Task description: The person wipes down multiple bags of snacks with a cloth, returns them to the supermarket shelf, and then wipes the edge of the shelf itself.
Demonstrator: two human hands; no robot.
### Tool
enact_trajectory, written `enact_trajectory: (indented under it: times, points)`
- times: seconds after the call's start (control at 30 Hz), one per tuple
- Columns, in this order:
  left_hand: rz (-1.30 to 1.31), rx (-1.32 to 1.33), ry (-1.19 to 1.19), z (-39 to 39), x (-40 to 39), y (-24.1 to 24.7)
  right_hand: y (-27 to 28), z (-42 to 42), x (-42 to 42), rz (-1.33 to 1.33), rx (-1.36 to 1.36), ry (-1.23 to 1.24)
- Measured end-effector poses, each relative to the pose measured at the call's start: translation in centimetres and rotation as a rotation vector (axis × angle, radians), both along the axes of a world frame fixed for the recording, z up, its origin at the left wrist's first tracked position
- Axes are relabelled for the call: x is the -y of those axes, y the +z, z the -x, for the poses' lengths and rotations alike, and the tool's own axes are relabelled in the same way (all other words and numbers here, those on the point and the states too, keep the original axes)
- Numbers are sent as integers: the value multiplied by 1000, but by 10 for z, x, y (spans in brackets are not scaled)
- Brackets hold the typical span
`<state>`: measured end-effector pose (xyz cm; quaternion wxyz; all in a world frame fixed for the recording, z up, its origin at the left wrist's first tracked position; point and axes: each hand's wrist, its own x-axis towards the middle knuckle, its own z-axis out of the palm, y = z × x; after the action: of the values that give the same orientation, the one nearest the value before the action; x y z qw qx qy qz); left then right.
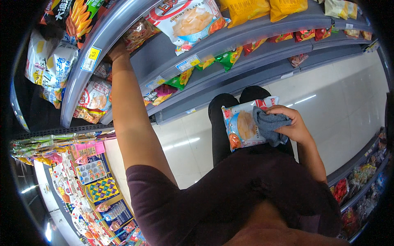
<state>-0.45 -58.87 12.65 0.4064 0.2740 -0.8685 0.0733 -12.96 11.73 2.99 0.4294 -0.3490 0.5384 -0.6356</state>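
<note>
In my right hand (289, 120) is a bunched dark grey cloth (272, 124), pressed against a white and blue bag of shrimp flakes (244, 124). That bag lies across my thighs, the cloth covering its right part. My left arm stretches forward to the shelf, where my left hand (119, 52) is partly hidden behind the shelf's clear front lip (104, 38). A red-brown snack bag (138, 33) is beside its fingers; whether they grip anything cannot be seen. Another shrimp flakes bag (190, 23) leans on the shelf to the right of that hand.
Curved grey shelves (261, 32) cross ahead, with yellow chip bags (247, 12) above and green bags (229, 58) lower down. White snack bags (52, 61) fill the left side. A candy display (101, 187) stands at lower left, a stocked shelf (357, 178) at lower right. The tiled floor (338, 101) shines.
</note>
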Motion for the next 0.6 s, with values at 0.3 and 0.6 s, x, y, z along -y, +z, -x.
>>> enact_trajectory:
  times: [0.3, 0.6]
  points:
    - [343, 242, 275, 51, 1, -35, -5, 3, 6, 0, -27, -44]
    - [-937, -258, 83, 36, -69, -15, -4, 7, 7, 7, -28, -70]
